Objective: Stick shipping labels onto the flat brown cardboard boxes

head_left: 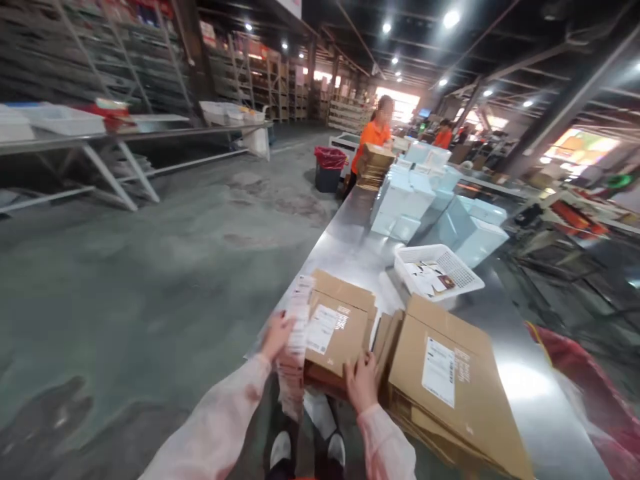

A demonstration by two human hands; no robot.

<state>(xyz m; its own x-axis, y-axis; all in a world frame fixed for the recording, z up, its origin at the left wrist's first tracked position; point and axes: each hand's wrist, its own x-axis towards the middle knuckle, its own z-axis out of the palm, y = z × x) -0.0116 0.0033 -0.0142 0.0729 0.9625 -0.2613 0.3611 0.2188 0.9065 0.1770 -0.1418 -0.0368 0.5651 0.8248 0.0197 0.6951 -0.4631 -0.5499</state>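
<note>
Along the steel surface (pixel 350 233) before me, the biggest thing is a stack of flat cartons (pixel 450 387) at right, then a smaller box (pixel 335 327) at the near edge, then a white basket (pixel 437 270) behind. My right hand (pixel 361 381) lies spread on the box's near corner. My left hand (pixel 277 335) pinches a label strip (pixel 296 340) hanging just left of the box.

Near the steel-grey table's (pixel 350 233) front edge, brown cardboard boxes (pixel 336 333) carry white labels with black print. The strip of labels (pixel 296 333) is white with dark lines. Both sleeves (pixel 220 420) are pale pink. Farther along stand a white mesh basket (pixel 440 270) and pale blue-white boxes (pixel 415 197); a person's shirt (pixel 374 137) is orange.
</note>
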